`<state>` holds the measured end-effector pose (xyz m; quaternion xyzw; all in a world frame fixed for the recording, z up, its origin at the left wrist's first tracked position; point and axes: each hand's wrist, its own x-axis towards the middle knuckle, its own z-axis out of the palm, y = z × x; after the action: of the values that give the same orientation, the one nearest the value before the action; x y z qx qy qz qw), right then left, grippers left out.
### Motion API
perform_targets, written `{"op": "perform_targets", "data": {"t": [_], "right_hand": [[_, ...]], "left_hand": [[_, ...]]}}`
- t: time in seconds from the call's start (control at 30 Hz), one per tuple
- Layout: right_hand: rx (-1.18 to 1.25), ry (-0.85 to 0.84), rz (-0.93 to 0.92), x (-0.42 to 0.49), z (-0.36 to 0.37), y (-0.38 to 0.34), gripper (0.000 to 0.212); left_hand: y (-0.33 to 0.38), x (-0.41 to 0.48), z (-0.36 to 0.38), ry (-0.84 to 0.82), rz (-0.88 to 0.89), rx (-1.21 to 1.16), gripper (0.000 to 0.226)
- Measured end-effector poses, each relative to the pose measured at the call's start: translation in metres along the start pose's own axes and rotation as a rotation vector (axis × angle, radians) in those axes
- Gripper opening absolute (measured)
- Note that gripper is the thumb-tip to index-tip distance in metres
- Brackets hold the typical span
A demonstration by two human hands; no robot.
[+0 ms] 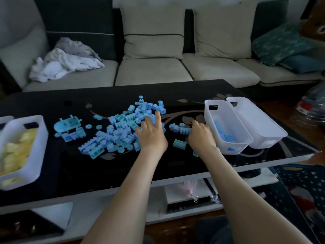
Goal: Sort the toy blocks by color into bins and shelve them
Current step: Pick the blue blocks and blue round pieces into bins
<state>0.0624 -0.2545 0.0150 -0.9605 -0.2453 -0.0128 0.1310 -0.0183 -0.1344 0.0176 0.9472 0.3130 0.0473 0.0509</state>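
A heap of light blue toy blocks lies spread over the middle of the black table. My left hand rests on the heap's right edge with its fingers extended over the blocks. My right hand has its fingers curled around a few blue blocks just left of a white bin. That bin holds some blue blocks in its bottom. A second white bin stands right beside it, and I see nothing in it.
At the table's left edge a white bin holds yellow blocks. A single blue block lies between my forearms. Behind the table stands a sofa with crumpled cloths. A lower shelf sits under the tabletop.
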Motion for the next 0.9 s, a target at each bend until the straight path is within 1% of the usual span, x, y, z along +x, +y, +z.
{"op": "perform_targets", "data": {"t": [0.07, 0.17, 0.27, 0.37, 0.43, 0.5, 0.63, 0.7, 0.73, 0.77, 0.83, 0.9], "right_hand": [[-0.088, -0.008, 0.010, 0.002, 0.004, -0.004, 0.038], [-0.152, -0.020, 0.010, 0.002, 0.008, -0.011, 0.033], [-0.166, 0.006, 0.024, 0.002, 0.011, -0.018, 0.032], [-0.067, 0.060, 0.057, 0.003, 0.010, -0.024, 0.028], [0.050, 0.098, 0.078, 0.003, 0.008, -0.029, 0.025], [0.132, 0.107, 0.077, 0.002, 0.009, -0.035, 0.024], [0.196, 0.174, 0.024, 0.001, 0.009, -0.043, 0.021], [0.246, 0.215, 0.000, 0.000, 0.006, -0.043, 0.021], [0.287, 0.227, -0.010, 0.000, 0.003, -0.042, 0.020], [0.342, 0.233, -0.019, -0.001, 0.001, -0.041, 0.019], [0.513, 0.206, -0.027, -0.003, -0.004, -0.037, 0.018], [0.705, 0.162, -0.012, -0.006, -0.009, -0.033, 0.018]], "left_hand": [[-0.020, -0.002, -0.002, 0.033, -0.035, 0.064, 0.080], [-0.049, -0.006, -0.002, 0.020, -0.066, 0.185, 0.077], [-0.065, -0.011, 0.003, 0.008, -0.039, 0.246, 0.072], [-0.064, -0.011, 0.006, 0.029, 0.012, 0.198, 0.062], [-0.062, -0.007, 0.007, 0.021, 0.042, 0.119, 0.055], [-0.059, -0.005, 0.007, 0.008, 0.074, 0.034, 0.052], [-0.055, 0.000, -0.001, 0.034, 0.102, -0.248, 0.052], [-0.053, 0.002, -0.008, 0.066, 0.085, -0.394, 0.039], [-0.051, 0.003, -0.012, 0.069, 0.055, -0.514, 0.031], [-0.049, 0.003, -0.016, 0.061, 0.005, -0.675, 0.026], [-0.043, 0.007, -0.022, 0.005, -0.152, -1.037, 0.026], [-0.035, 0.012, -0.026, -0.112, -0.309, -1.356, 0.021]]}}
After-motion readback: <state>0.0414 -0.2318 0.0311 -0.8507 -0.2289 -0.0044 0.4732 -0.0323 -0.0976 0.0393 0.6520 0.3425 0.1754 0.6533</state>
